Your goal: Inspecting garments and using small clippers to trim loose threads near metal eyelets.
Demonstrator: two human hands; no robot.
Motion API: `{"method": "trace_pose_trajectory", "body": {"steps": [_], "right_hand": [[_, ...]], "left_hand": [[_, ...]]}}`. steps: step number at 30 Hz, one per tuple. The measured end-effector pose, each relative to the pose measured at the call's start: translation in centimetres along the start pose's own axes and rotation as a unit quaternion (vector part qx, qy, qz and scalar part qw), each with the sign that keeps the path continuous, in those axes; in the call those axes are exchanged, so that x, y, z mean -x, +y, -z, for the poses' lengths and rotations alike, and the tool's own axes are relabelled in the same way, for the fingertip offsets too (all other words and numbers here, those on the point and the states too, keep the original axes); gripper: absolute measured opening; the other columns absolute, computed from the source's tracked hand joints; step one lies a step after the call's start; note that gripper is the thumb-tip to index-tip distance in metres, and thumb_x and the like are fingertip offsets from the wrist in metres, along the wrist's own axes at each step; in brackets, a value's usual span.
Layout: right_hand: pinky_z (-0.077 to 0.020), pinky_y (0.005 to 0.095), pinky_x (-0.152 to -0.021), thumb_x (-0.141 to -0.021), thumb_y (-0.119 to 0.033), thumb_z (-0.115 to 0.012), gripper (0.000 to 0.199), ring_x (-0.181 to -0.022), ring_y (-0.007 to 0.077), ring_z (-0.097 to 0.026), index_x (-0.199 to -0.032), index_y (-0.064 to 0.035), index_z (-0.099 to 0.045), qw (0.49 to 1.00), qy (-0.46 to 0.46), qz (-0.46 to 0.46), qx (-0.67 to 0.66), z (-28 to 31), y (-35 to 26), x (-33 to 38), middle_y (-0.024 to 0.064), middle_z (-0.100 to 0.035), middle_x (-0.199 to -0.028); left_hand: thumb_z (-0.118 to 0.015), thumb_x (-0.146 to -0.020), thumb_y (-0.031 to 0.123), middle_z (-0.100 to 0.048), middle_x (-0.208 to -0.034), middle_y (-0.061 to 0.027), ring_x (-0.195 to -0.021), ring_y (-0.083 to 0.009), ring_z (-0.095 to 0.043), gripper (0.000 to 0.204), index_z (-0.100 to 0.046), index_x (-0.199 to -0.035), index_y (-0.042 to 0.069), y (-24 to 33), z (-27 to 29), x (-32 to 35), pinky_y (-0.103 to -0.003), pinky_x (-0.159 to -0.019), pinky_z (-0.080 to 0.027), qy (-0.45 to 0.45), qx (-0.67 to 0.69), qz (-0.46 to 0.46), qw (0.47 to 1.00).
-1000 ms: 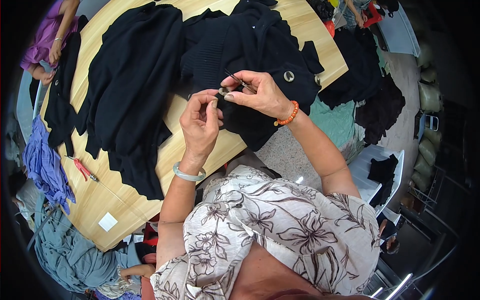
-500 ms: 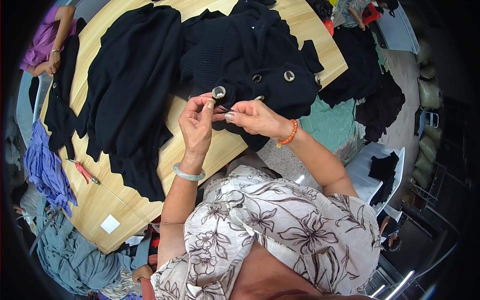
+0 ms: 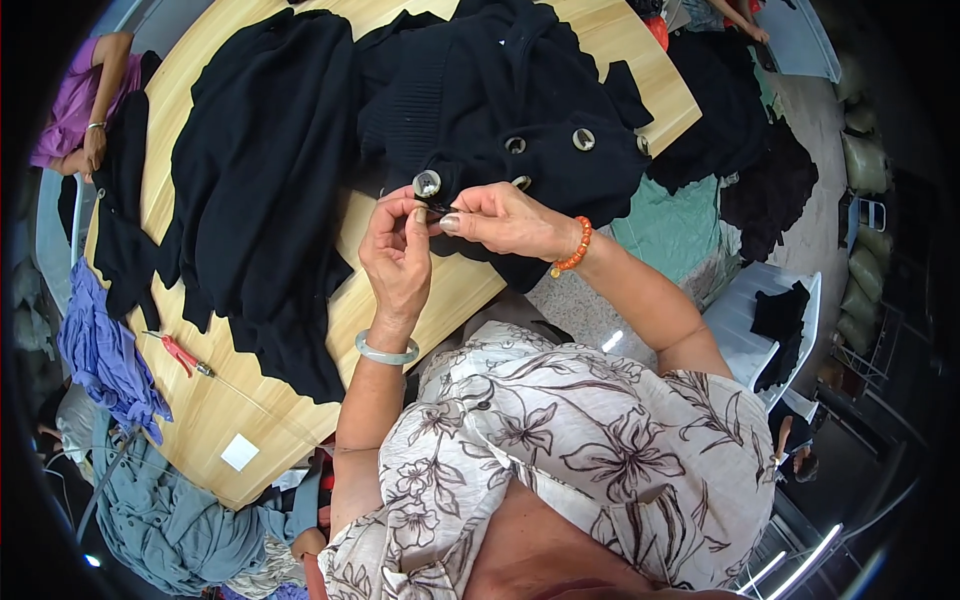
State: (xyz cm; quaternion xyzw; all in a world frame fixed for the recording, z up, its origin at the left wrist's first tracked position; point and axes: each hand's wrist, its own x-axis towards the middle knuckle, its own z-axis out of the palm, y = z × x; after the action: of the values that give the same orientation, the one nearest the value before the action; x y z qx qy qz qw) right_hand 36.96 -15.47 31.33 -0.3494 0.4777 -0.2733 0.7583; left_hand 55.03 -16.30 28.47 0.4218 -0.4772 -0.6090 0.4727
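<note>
A black knitted cardigan (image 3: 470, 80) with several large pale-rimmed buttons lies on the table in front of me. My left hand (image 3: 398, 250) is closed, thumb and fingers pinching the cardigan's edge just below one big button (image 3: 426, 184). Close beside it, my right hand (image 3: 510, 225) also pinches the dark edge, its thumb tip near the left thumb. Whatever fine detail lies between the fingertips is too small to make out. More buttons, such as one button (image 3: 583, 139), show on the cloth beyond my right hand.
Another black garment (image 3: 265, 180) is heaped to the left on the wooden table (image 3: 190, 420). A red-handled tool (image 3: 180, 352) and a white paper square (image 3: 239, 452) lie there too. Purple cloth (image 3: 105, 350) hangs over the left edge. A person in purple (image 3: 85, 110) stands far left.
The view has shifted slightly. My right fingertips have drawn a little closer to my left ones at the cardigan's edge; both still pinch it.
</note>
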Motion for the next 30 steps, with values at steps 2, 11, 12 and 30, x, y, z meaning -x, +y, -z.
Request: {"method": "trace_pose_trajectory", "body": {"steps": [2,11,12,30], "right_hand": [[-0.0313,0.0236,-0.048,-0.096,-0.028,-0.064,0.032,-0.057,0.0026,-0.039,-0.082,-0.0005,-0.059,0.988,0.028,0.097,0.114,0.0,0.7,-0.1,-0.0057,-0.049,-0.064],[-0.0317,0.0269,-0.055,-0.096,-0.032,-0.063,0.036,-0.066,0.0046,-0.037,-0.083,0.001,-0.059,0.971,0.007,0.007,0.238,1.0,-0.9,0.1,-0.0058,-0.044,-0.068],[-0.0317,0.0269,-0.055,-0.096,-0.032,-0.063,0.036,-0.066,0.0046,-0.037,-0.083,0.001,-0.059,0.972,0.007,0.007,0.236,1.0,-1.1,0.3,-0.0058,-0.044,-0.068],[-0.0402,0.0311,-0.056,-0.095,-0.026,-0.062,0.026,-0.056,0.0144,-0.05,-0.087,-0.0013,-0.063,0.932,0.103,0.101,0.334,0.7,-0.9,0.0,0.0059,-0.055,-0.063]], "left_hand": [[-0.057,-0.097,0.001,-0.062,-0.117,-0.0125,-0.088,-0.0095,-0.062,0.01,-0.061,-0.103,-0.004,-0.1,0.0,0.0,-0.023,-0.078,-0.055,0.01,-0.006,-0.011,1.0],[-0.054,-0.097,-0.002,-0.06,-0.116,-0.0129,-0.088,-0.0112,-0.063,0.01,-0.059,-0.104,-0.006,-0.7,-0.1,0.1,-0.023,-0.078,-0.058,0.007,-0.001,0.006,1.0],[-0.054,-0.097,-0.002,-0.06,-0.116,-0.0129,-0.088,-0.0112,-0.063,0.01,-0.059,-0.104,-0.006,-0.7,-0.1,0.2,-0.023,-0.078,-0.058,0.005,-0.002,0.008,1.0],[-0.056,-0.097,0.001,-0.059,-0.116,-0.0138,-0.088,-0.012,-0.064,0.01,-0.059,-0.103,-0.006,-1.6,-0.5,0.3,-0.024,-0.08,-0.058,0.009,-0.002,0.02,1.0]]}}
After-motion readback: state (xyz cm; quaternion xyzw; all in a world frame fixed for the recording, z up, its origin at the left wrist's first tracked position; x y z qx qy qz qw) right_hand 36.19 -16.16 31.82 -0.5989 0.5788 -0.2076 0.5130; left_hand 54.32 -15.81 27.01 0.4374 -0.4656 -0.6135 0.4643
